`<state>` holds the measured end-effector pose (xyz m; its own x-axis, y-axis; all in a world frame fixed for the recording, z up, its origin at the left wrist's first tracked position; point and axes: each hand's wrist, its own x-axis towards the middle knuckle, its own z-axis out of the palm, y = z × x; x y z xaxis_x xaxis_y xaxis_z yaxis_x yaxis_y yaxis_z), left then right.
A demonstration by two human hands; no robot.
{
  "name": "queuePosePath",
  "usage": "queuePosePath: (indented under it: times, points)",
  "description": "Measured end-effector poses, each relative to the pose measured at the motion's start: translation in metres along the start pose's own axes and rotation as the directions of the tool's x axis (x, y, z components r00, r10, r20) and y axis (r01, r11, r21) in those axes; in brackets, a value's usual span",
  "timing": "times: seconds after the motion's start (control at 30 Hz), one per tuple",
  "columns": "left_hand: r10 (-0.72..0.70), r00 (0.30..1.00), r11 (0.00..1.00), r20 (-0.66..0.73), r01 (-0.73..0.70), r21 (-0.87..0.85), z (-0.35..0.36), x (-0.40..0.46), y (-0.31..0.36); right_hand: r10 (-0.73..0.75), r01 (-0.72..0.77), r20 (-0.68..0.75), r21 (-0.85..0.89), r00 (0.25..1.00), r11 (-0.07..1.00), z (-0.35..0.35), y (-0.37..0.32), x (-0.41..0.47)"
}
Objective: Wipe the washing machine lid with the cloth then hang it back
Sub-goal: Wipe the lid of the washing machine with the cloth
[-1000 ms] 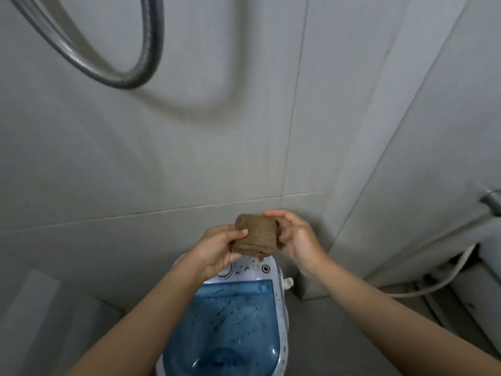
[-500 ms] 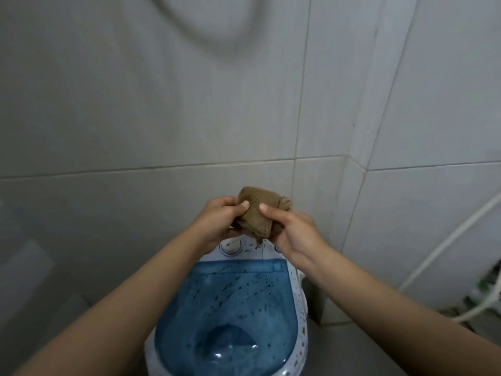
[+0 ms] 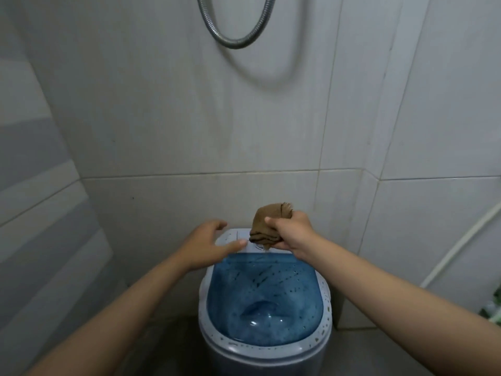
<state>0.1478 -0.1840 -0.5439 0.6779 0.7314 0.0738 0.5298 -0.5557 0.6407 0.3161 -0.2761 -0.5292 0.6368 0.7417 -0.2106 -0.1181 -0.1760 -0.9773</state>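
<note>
My right hand [image 3: 294, 234] is closed around the brown cloth [image 3: 267, 226] (bunched up), above the far end of the washing machine [image 3: 264, 356]. My left hand [image 3: 207, 246] is open, empty, over the blue lid's [image 3: 264, 302] far left corner.

A brown cloth [image 3: 267, 226], folded into a bunch with a frayed upper corner, is held above the white control panel. The translucent blue washing machine lid [image 3: 264, 299] is closed and lies flat, speckled with dark spots.
</note>
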Motion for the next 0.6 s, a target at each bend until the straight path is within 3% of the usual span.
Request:
queuePosePath:
  times: [0.07, 0.13, 0.2, 0.27, 0.4, 0.47, 0.6]
  points:
    - [-0.035, 0.989, 0.991, 0.141, 0.016, 0.133, -0.006, -0.016, -0.023, -0.074, 0.071, -0.008, -0.189, 0.997, 0.979, 0.012, 0.002, 0.007]
    - [-0.094, 0.958, 0.965, 0.272, 0.020, 0.260, -0.008, -0.028, -0.045, -0.222, 0.203, -0.001, -0.407, 0.975, 0.891, 0.025, 0.003, 0.015]
    - [-0.133, 0.921, 0.937, 0.367, -0.004, 0.349, -0.006, -0.036, -0.069, -0.390, 0.333, 0.042, -0.612, 0.920, 0.718, 0.040, 0.010, 0.031]
    - [-0.143, 0.892, 0.915, 0.428, -0.046, 0.401, 0.001, -0.040, -0.090, -0.465, 0.414, 0.152, -0.736, 0.872, 0.535, 0.055, 0.018, 0.045]
    - [-0.121, 0.853, 0.908, 0.508, -0.112, 0.404, 0.019, -0.044, -0.116, -0.359, 0.438, 0.350, -0.876, 0.865, 0.201, 0.085, 0.038, 0.067]
    - [-0.089, 0.846, 0.918, 0.526, -0.135, 0.373, 0.027, -0.043, -0.124, -0.258, 0.414, 0.374, -0.902, 0.891, 0.122, 0.099, 0.051, 0.074]
    - [-0.010, 0.849, 0.953, 0.528, -0.152, 0.263, 0.039, -0.036, -0.129, -0.209, 0.425, 0.421, -0.905, 0.883, -0.024, 0.119, 0.065, 0.085]
